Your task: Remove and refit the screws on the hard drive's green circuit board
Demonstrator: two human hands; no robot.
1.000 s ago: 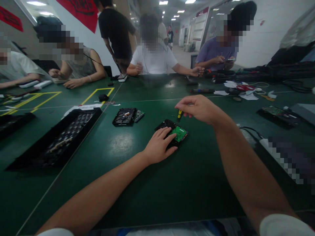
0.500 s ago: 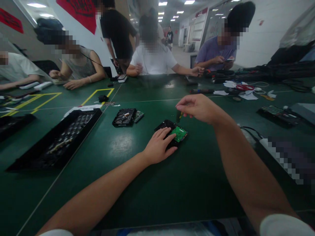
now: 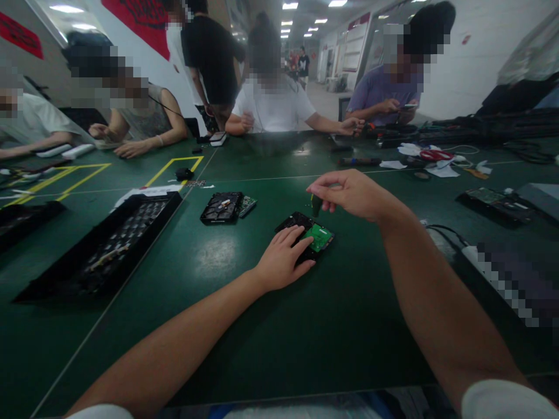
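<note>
A black hard drive [image 3: 293,221] with a green circuit board [image 3: 321,237] lies at the middle of the table. Across its near left side rests my left hand [image 3: 283,260], fingers spread, the index fingertip on the board and the thumb by the near edge. Just above the drive's far edge, my right hand [image 3: 345,192] is closed around the top of a screwdriver [image 3: 316,205] with a dark and yellow handle. The handle points downward; I cannot make out its tip. To the left is another opened hard drive [image 3: 221,208] with a small loose circuit board [image 3: 247,206] beside it.
A long black tray [image 3: 105,256] with small parts stands at left. At right are a power strip [image 3: 498,279] and another drive [image 3: 495,203]. Tools and papers [image 3: 393,164] lie at the far right. Several people sit or stand across the green table [image 3: 209,349].
My right hand and the screwdriver have shifted slightly left, and the handle's yellow stripe shows on its other side. My left hand stays on the hard drive.
</note>
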